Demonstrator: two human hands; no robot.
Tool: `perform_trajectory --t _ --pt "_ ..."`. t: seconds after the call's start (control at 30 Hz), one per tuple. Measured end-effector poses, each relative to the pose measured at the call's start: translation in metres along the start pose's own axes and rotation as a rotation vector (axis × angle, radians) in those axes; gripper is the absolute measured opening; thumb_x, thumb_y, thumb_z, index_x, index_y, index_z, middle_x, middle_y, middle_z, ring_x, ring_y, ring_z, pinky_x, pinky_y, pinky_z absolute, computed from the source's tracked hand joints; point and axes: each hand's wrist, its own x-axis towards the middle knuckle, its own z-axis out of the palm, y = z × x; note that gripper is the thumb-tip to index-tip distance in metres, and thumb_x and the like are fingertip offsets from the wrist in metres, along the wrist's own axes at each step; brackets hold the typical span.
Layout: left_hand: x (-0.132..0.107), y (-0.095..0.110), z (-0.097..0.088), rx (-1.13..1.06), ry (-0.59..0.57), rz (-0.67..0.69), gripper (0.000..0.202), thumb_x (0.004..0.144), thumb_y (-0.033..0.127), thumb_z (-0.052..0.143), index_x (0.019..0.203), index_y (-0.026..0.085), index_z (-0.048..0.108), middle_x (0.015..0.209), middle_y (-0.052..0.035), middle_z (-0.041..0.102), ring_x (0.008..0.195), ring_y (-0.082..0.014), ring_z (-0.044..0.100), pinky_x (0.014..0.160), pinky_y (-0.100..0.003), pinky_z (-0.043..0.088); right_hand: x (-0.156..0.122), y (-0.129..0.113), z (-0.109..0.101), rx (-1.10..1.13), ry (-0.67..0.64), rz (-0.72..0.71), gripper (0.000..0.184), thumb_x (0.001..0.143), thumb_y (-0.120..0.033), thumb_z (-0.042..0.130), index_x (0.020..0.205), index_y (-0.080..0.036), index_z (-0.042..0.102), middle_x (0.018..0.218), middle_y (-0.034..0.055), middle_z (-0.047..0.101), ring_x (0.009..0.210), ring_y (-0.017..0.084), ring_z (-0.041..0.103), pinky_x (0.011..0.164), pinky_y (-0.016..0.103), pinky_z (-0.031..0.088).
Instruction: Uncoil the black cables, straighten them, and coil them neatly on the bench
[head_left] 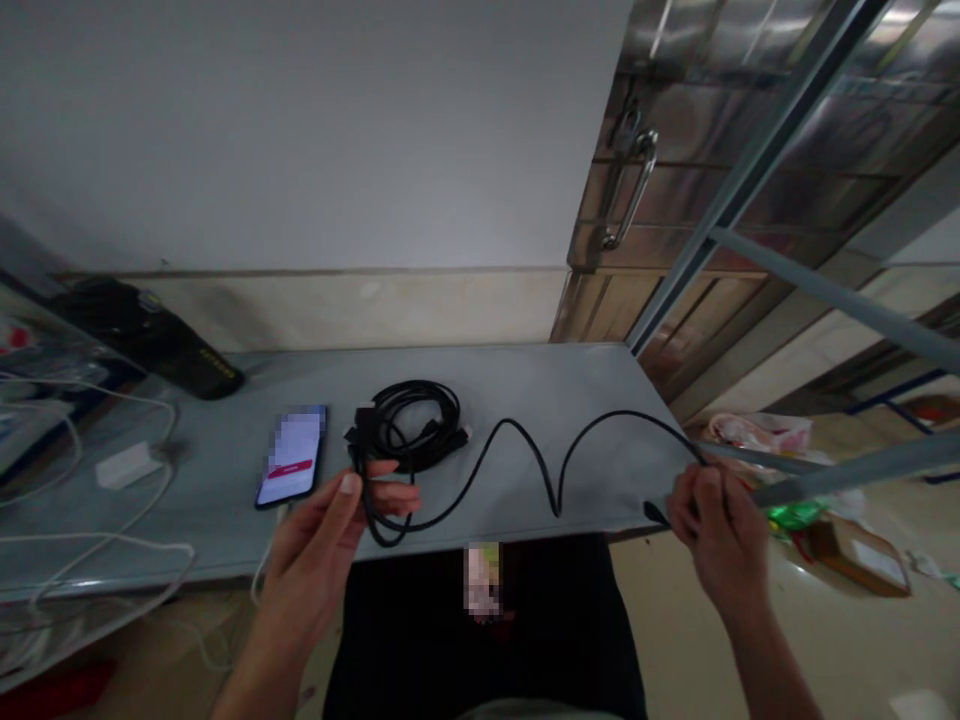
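Black cable lies snaked on the bench; left hand pinches its coiled part, right hand grasps the free end at the bench edge. Coiling step under way; next loop needs slack fed leftward.

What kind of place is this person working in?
Probably a plain workroom or dormitory: a grey metal table against a bare wall, a steel door, and a phone beside the black cable both hands hold.
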Motion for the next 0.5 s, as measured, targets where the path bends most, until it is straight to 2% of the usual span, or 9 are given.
perform_trajectory --t 0.13,0.23,0.3,0.33,0.37,0.43,0.5 --pt "0.000 0.008 -0.016 -0.036 0.023 0.038 0.046 0.086 0.060 0.097 0.106 0.019 0.088 0.086 -0.0086 0.083 0.079 -0.0261 0.080 0.081 -0.039 0.068 0.003 -0.007 -0.041 0.166 0.161 0.040 0.065 0.098 -0.061 0.087 0.075 -0.024 0.039 0.068 -0.0088 0.035 0.054 0.007 0.031 0.045 0.017 0.030" --pt "0.000 0.011 -0.022 -0.093 0.005 0.021 0.044 0.090 0.060 0.093 0.109 0.020 0.088 0.063 0.0017 0.063 0.060 -0.0166 0.062 0.067 -0.032 0.063 0.003 -0.012 -0.063 0.255 0.233 0.080 0.065 0.091 -0.055 0.094 0.073 -0.023 0.041 0.067 -0.0079 0.032 0.056 0.009 0.027 0.044 0.019 0.028" --pt "0.001 0.010 -0.024 -0.135 0.000 0.000 0.043 0.089 0.059 0.094 0.109 0.021 0.087 0.058 0.0065 0.048 0.054 -0.0127 0.050 0.061 -0.029 0.060 0.003 -0.015 -0.073 0.273 0.256 0.064 0.065 0.086 -0.051 0.097 0.071 -0.023 0.041 0.067 -0.0073 0.030 0.056 0.009 0.025 0.042 0.022 0.021" --pt "0.001 0.009 -0.025 -0.140 0.005 -0.006 0.044 0.087 0.058 0.096 0.109 0.021 0.088 0.058 0.0074 0.046 0.053 -0.0117 0.047 0.059 -0.028 0.059 0.004 -0.017 -0.077 0.269 0.270 0.043 0.064 0.085 -0.048 0.098 0.070 -0.023 0.041 0.067 -0.0068 0.029 0.057 0.010 0.024 0.042 0.024 0.017" --pt "0.001 0.008 -0.026 -0.130 0.014 -0.007 0.046 0.084 0.057 0.098 0.112 0.021 0.088 0.059 0.0071 0.048 0.054 -0.0119 0.048 0.058 -0.028 0.059 0.004 -0.018 -0.080 0.261 0.281 0.022 0.063 0.084 -0.047 0.099 0.068 -0.023 0.042 0.067 -0.0061 0.029 0.057 0.010 0.024 0.043 0.027 0.014" --pt "0.001 0.005 -0.029 -0.076 0.040 -0.002 0.053 0.080 0.056 0.102 0.118 0.021 0.088 0.065 0.0031 0.062 0.060 -0.0156 0.060 0.062 -0.030 0.063 0.006 -0.022 -0.087 0.227 0.303 -0.011 0.056 0.084 -0.046 0.098 0.068 -0.024 0.050 0.067 -0.0046 0.031 0.056 0.010 0.025 0.045 0.034 0.009" --pt "0.000 0.004 -0.033 -0.003 0.075 -0.004 0.059 0.078 0.057 0.103 0.123 0.022 0.087 0.080 -0.0042 0.079 0.073 -0.0235 0.075 0.069 -0.035 0.068 0.008 -0.024 -0.095 0.144 0.319 -0.048 0.048 0.088 -0.054 0.093 0.071 -0.027 0.058 0.064 -0.0037 0.031 0.053 0.011 0.025 0.046 0.040 0.007"
